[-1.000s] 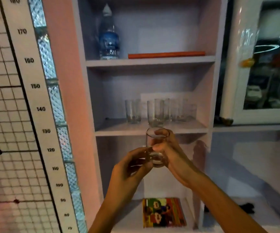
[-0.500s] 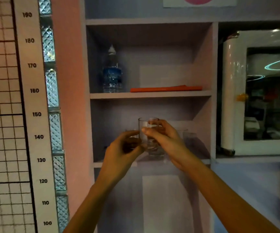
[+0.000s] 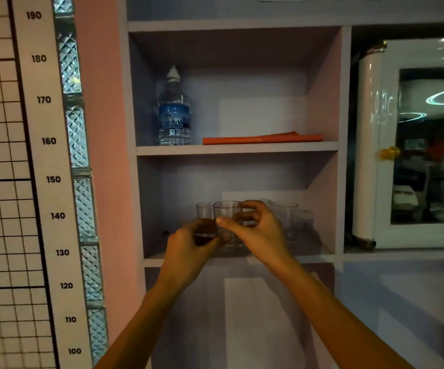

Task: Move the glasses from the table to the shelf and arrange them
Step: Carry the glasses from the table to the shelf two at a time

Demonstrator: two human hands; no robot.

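Observation:
A clear drinking glass [image 3: 226, 213] stands upright at the front of the middle shelf [image 3: 311, 258]. My right hand [image 3: 258, 230] grips it from the right, thumb in front and fingers curled round its back. My left hand [image 3: 189, 246] holds its lower part from the left, thumb on the base. Several more clear glasses stand behind it on the same shelf: one at the left [image 3: 204, 210] and others at the right [image 3: 286, 214], partly hidden by my right hand.
On the upper shelf stand a water bottle [image 3: 174, 113] and a flat orange folder [image 3: 262, 138]. A white glass-door cabinet [image 3: 375, 145] stands to the right. A height chart [image 3: 47, 182] and glass blocks line the pink wall at the left.
Both hands have lifted the glass from below the shelf edge up and into the middle shelf, where it now sits in front of the other glasses. The camera has tilted upward.

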